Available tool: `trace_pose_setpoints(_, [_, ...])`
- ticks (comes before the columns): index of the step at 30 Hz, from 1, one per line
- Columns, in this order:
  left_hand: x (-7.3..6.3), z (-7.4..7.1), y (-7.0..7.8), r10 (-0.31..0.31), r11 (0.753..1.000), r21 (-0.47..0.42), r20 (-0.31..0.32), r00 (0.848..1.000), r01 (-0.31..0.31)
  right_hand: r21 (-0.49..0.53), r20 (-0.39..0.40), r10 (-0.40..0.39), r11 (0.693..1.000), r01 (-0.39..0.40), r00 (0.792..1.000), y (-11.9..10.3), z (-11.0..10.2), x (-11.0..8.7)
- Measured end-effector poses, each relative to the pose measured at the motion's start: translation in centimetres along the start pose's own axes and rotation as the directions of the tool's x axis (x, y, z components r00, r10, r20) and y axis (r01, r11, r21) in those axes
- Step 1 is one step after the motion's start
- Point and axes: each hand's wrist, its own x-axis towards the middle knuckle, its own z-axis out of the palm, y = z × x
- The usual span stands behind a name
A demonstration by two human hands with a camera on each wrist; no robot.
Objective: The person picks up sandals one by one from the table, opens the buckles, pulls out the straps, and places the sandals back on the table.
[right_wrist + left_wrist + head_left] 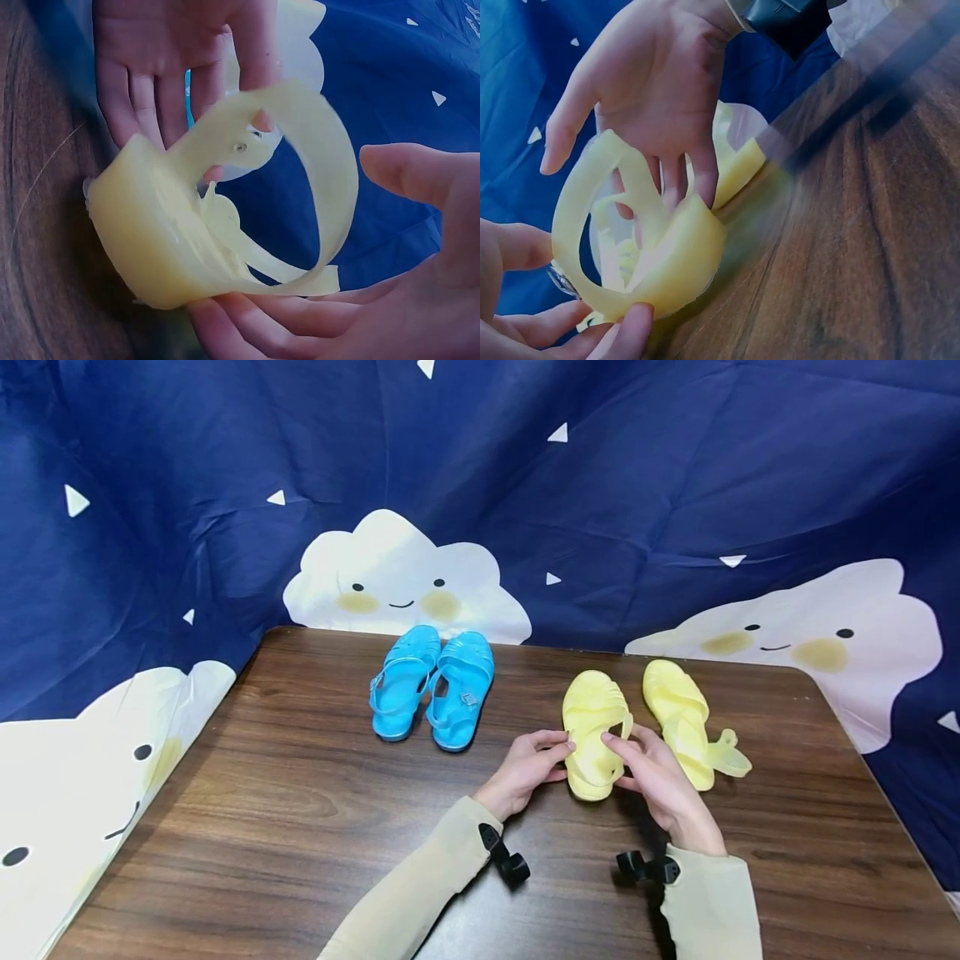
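A yellow jelly sandal (590, 752) lies between my two hands, toe pointing away from me. My left hand (527, 768) pinches its strap near a metal buckle (564, 279), on the left side. On the other side, my right hand (660, 781) holds the sandal with fingers bent against its edge. The right thumb (397, 169) stands apart from the strap in the right wrist view. The raised ankle strap (337, 172) forms a loop above the heel. Right of it rests a second yellow sandal (678, 718), its strap spread out to the side.
A pair of blue sandals (468, 693) stands side by side at the back left of the brown wooden table (300, 827). Behind the table hangs a dark blue cloth (480, 460) printed with clouds and white triangles. Black wrist cameras (513, 867) sit on both sleeves.
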Motion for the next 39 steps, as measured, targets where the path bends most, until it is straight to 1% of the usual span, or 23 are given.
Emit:
trace_pose_setpoints(7, [0.11,0.44,-0.27,0.007,1.000,0.000,0.027,1.000,-0.007,-0.002,-0.009,-0.012,1.000,0.012,1.000,0.10,-0.07,0.15])
trace_pose_setpoints(15, [-0.07,0.56,-0.11,0.000,1.000,-0.019,0.052,0.999,0.001,-0.023,-0.021,0.005,1.000,-0.006,1.000,0.06,-0.14,0.13])
trace_pose_setpoints(19, [-0.11,0.56,-0.15,0.004,1.000,-0.026,0.064,0.998,-0.003,-0.015,-0.018,0.007,1.000,-0.007,1.000,0.13,-0.07,0.17])
trace_pose_setpoints(26, [-0.13,0.61,-0.39,0.032,0.998,-0.057,0.103,0.994,-0.027,0.000,-0.021,-0.009,1.000,0.009,1.000,0.17,-0.02,0.22])
trace_pose_setpoints(36, [-0.26,0.82,-0.55,0.030,0.996,-0.082,0.127,0.991,-0.019,0.034,-0.018,0.019,0.999,-0.019,1.000,-0.02,0.02,-0.01])
trace_pose_setpoints(39, [-0.28,0.81,-0.59,0.028,0.996,-0.083,0.127,0.992,-0.017,0.022,-0.017,0.017,1.000,-0.017,1.000,-0.11,0.02,-0.01])
